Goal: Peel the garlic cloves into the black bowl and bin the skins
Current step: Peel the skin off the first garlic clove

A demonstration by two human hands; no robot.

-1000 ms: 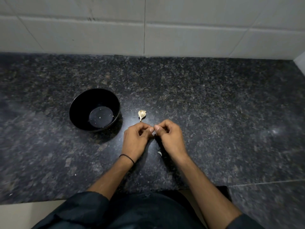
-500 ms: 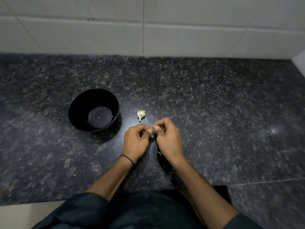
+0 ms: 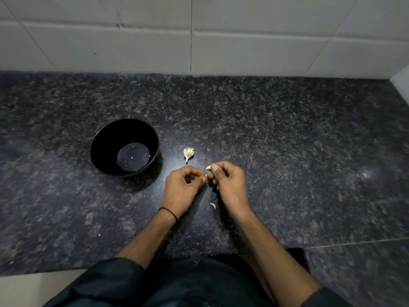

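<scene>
Presently in hand: held clove, over the middle of the tabletop, somewhat nearer its front edge than its back edge.
Right hand: fingers curled and clamped round the held clove; only the pale top pokes out past the fingertip.
Left hand: fingers curled, thumb and forefinger pinched together at the clove's lower end, apparently on a flap of skin. Whether they hold skin or flesh cannot be told.
Reason for grip (judgement): one hand anchors the clove while the other pulls, so the skin can tear away. Working low over the tabletop keeps falling scraps in one spot for binning.
Look of held clove: whitish, small, mostly hidden. How much is bare cannot be told.
Spare clove: lies just beyond the hands toward the back edge, skin on, cream with a brownish pointed end aimed at the front edge. It is within easy reach, likely next.
Black bowl: upright, left of the spare clove, near but apart. It has no clove inside, only pale specks on its floor.
Skin scrap: lies on the tabletop between the wrists.
Bin: not in view.
Progress (judgement): early, nothing peeled into the bowl yet.
</scene>
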